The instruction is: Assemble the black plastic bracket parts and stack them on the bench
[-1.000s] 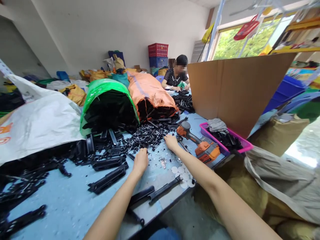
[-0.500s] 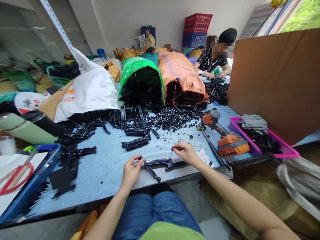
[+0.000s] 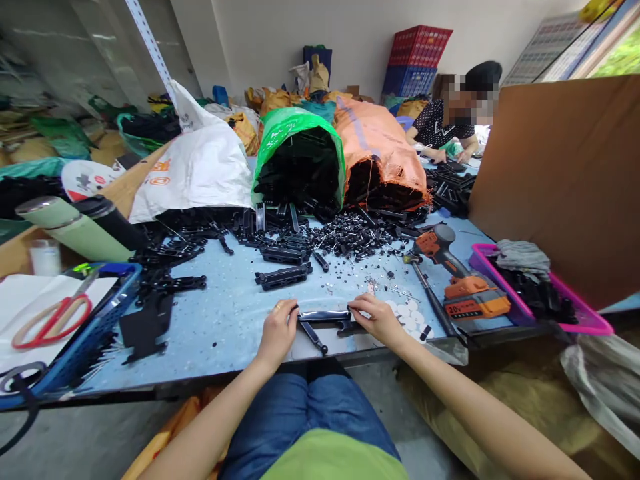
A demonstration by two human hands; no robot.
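Note:
A glossy black bar [image 3: 324, 316] lies crosswise near the table's front edge. My left hand [image 3: 280, 328] has its fingers pinched at the bar's left end. At the right end are the closed fingertips of my right hand [image 3: 376, 317]; whether a small part is between them is too small to tell. Below the bar, a thinner black arm [image 3: 315, 337] slants down to the right. A black open-ended piece [image 3: 346, 327] sits just left of my right hand. Two assembled black pieces [image 3: 284, 276] rest farther back.
An orange and grey power drill [image 3: 475, 297] and a hammer [image 3: 431, 297] lie right, beside a pink tray [image 3: 590, 323]. Small black parts [image 3: 350, 235] are heaped before a green sack [image 3: 295, 120]. Blue basket with scissors [image 3: 55, 323] at left; a person [image 3: 447, 127] sits behind.
My right hand has come from above the table down to the bar's right end. My left hand now grips the bar's left end more closely. The view has shifted a little to the left.

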